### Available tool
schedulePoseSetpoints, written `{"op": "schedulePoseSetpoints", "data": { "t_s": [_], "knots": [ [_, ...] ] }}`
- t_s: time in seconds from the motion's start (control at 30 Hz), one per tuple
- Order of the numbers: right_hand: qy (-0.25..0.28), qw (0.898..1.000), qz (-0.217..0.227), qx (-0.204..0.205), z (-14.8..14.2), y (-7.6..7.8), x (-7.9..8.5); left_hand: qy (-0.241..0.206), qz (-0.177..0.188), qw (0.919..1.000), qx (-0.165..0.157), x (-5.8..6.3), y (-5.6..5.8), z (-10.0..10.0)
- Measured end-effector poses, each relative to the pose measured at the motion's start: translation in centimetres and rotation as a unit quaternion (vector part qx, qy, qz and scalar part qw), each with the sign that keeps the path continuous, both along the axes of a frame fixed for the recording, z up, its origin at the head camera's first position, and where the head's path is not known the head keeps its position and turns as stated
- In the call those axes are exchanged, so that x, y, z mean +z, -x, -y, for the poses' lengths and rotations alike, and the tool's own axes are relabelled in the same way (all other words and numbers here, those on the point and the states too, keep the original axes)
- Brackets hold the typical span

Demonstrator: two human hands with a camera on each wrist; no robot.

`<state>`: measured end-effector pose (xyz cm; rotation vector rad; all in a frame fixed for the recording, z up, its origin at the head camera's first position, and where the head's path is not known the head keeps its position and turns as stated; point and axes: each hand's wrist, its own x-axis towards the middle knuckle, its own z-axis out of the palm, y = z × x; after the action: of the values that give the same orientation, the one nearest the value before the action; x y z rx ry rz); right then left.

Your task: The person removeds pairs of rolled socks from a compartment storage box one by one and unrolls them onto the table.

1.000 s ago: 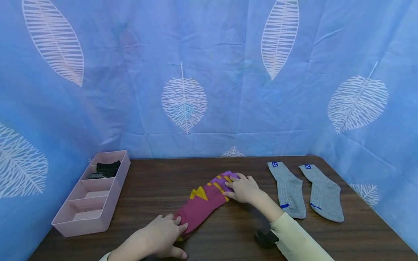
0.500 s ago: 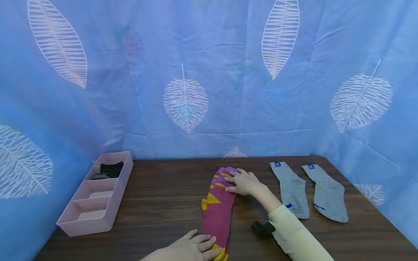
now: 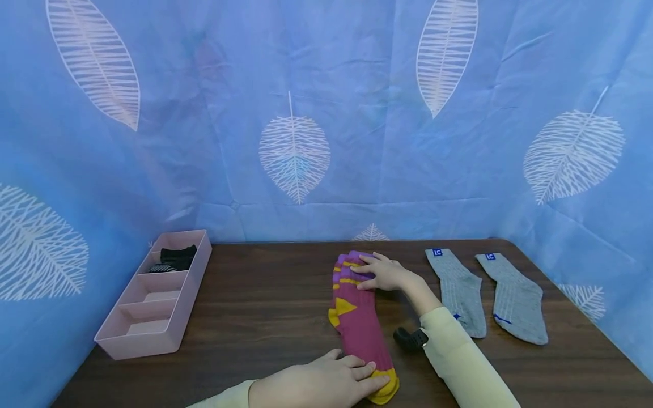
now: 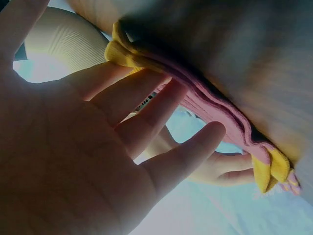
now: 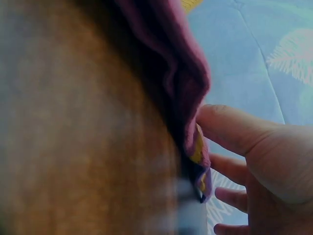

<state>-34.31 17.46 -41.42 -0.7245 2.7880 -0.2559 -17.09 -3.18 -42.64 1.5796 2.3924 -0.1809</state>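
Note:
A pair of maroon socks (image 3: 361,328), one laid over the other, lies lengthwise on the table, with yellow heels, a yellow near end and purple striped far ends. My left hand (image 3: 316,382) rests its extended fingers on the yellow end. At the far end my right hand (image 3: 385,275) touches the purple part with spread fingers. The left wrist view shows the layered edges of the socks (image 4: 215,112) beyond the left fingers. In the right wrist view, the right thumb (image 5: 230,122) meets the fabric's edge.
Two grey socks (image 3: 459,294) with blue labels lie side by side at the right. A pink divided tray (image 3: 186,309) stands at the left, with folded black socks (image 3: 178,258) in its far compartment. A blue leaf-patterned curtain (image 3: 347,141) hangs behind the table.
The maroon socks have turned from slanting to nearly lengthwise, their near end swinging right with my left hand. My right hand stays at the purple end.

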Motion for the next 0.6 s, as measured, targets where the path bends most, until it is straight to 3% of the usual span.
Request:
{"op": "schedulePoseSetpoints", "data": {
  "t_s": [0.07, 0.2, 0.27, 0.47, 0.6],
  "knots": [
    [0.0, 1.0, 0.001, 0.001, -0.2, 0.3, 0.0, 0.006, 0.009, 0.9999, 0.012, 1.3, -0.2, -0.8],
    [-0.002, 1.0, 0.003, -0.001, -0.9, 0.9, 0.0, 0.031, 0.024, 0.999, 0.023, -1.5, 1.7, -2.3],
    [-0.006, 1.0, 0.006, 0.0, -1.3, 1.2, 0.0, 0.044, 0.027, 0.9983, 0.026, -1.6, 2.0, -3.0],
    [-0.011, 1.0, 0.026, 0.009, -2.9, 2.3, 0.4, 0.06, 0.02, 0.997, 0.045, 2.0, 0.9, -4.8],
    [-0.003, 0.999, 0.032, 0.013, -4.3, 3.1, 0.3, 0.07, 0.014, 0.9952, 0.066, 2.8, 0.5, -6.2]
  ]
}}
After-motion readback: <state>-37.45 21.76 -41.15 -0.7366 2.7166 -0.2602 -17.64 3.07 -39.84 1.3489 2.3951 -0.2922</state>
